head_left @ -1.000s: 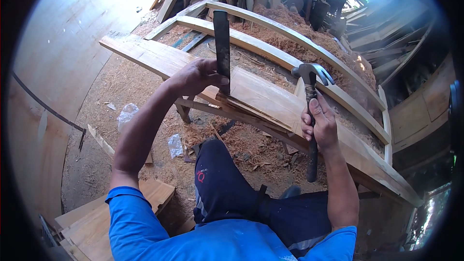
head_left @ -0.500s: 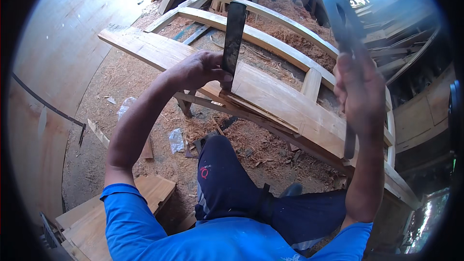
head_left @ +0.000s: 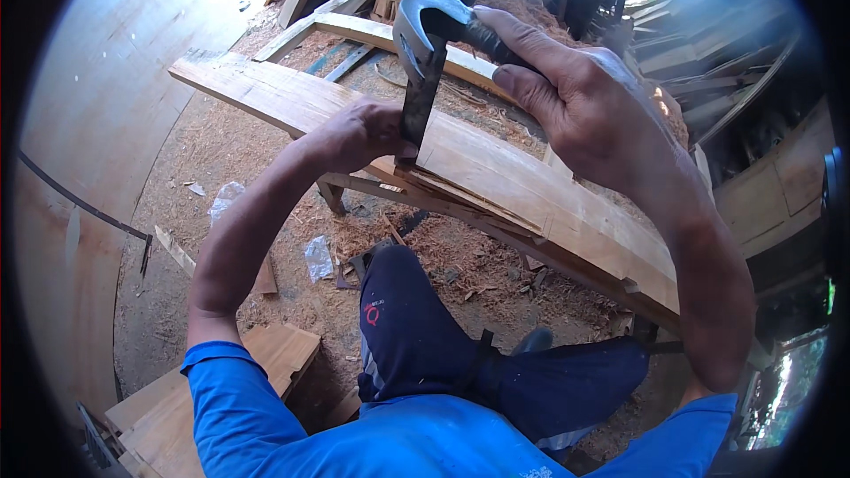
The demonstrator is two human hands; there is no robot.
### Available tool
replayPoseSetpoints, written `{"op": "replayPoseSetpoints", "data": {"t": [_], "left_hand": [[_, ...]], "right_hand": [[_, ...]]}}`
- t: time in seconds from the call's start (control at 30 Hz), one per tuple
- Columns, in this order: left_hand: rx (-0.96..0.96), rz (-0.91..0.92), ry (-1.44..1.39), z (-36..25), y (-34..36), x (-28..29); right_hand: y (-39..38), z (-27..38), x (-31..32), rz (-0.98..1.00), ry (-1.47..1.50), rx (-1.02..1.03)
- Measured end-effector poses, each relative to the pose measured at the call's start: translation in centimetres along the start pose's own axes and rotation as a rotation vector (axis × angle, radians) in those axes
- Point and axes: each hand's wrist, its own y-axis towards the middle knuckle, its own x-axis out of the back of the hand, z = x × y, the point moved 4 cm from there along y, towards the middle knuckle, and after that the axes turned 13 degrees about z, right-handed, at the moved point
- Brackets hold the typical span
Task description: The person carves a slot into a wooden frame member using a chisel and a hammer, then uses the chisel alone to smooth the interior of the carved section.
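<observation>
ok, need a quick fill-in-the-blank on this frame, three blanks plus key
1. The right hand grips a claw ____.
2. The left hand holds a dark bar at the edge of a plank made of ____.
3. The person's shirt is ____.

Missing words: hammer; wood; blue.

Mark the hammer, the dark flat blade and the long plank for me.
Hammer [head_left: 469, 33]: head view, on the handle just behind the claw.
Dark flat blade [head_left: 422, 96]: head view, midway along its broad face.
Long plank [head_left: 500, 175]: head view, on its pale top face.
</observation>
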Motion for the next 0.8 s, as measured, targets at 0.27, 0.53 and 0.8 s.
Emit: {"op": "replayPoseSetpoints", "data": {"t": [0.27,0.53,0.8], "left_hand": [[0.051,-0.050,-0.174,-0.2,-0.1,-0.6],[-0.309,-0.155,0.672,-4.4,-3.2,-5.0],[-0.176,-0.301,0.313,-2.7,-3.7,-4.8]], "right_hand": [[-2.7,-0.8,-0.9,-0.002,0.252,-0.120],[-13.0,-4.5,-8.2,-0.077,1.387,-0.634],[-15.8,-6.4,-12.6,-0.270,1.805,-0.702]]}}
